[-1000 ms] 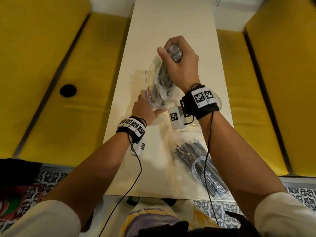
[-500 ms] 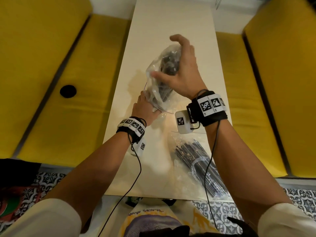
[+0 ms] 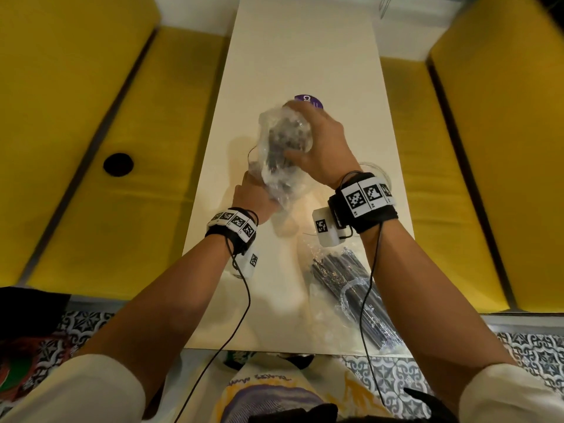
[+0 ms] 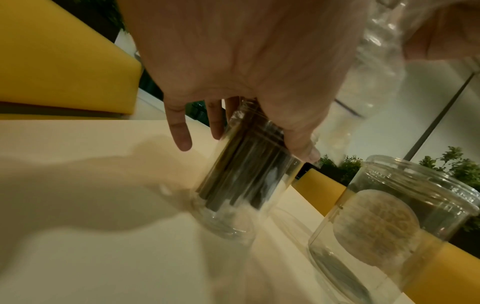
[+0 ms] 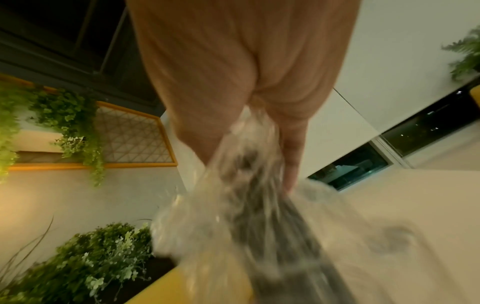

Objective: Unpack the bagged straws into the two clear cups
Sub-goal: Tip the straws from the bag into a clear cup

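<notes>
Dark straws (image 3: 282,141) in crinkled clear bag (image 3: 268,178)

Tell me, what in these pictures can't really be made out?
- Left hand, head view: its fingers are hidden behind the crinkled straw bag.
- Second clear cup, head view: only a rim arc shows past the right hand and its wristband.
- Purple label, head view: the fingers cover most of its lettering.
- Straws, right wrist view: motion blur smears them into a dark streak, uncountable.
</notes>
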A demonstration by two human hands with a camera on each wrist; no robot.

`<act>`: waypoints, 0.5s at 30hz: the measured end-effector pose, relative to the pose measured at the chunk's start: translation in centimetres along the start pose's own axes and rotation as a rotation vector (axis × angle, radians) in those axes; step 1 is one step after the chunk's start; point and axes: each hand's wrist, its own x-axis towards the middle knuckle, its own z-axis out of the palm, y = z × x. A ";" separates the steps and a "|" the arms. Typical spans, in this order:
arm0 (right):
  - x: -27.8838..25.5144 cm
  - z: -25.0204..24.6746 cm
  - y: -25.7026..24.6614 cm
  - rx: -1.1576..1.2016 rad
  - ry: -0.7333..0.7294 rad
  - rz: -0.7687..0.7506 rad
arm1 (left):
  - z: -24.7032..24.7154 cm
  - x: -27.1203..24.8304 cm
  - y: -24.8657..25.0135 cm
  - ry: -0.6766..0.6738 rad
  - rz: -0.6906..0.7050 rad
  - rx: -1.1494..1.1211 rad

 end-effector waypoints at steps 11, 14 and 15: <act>0.0 -2.3 0.1 0.049 0.168 -0.019 | -0.2 0.7 -0.7 0.036 0.049 -0.233; -0.5 -3.1 -0.3 0.170 0.401 -0.064 | 0.1 1.3 -1.3 0.035 0.078 -0.309; -0.8 -3.3 -0.5 0.182 0.428 -0.070 | 0.3 1.8 -1.7 0.024 0.078 -0.311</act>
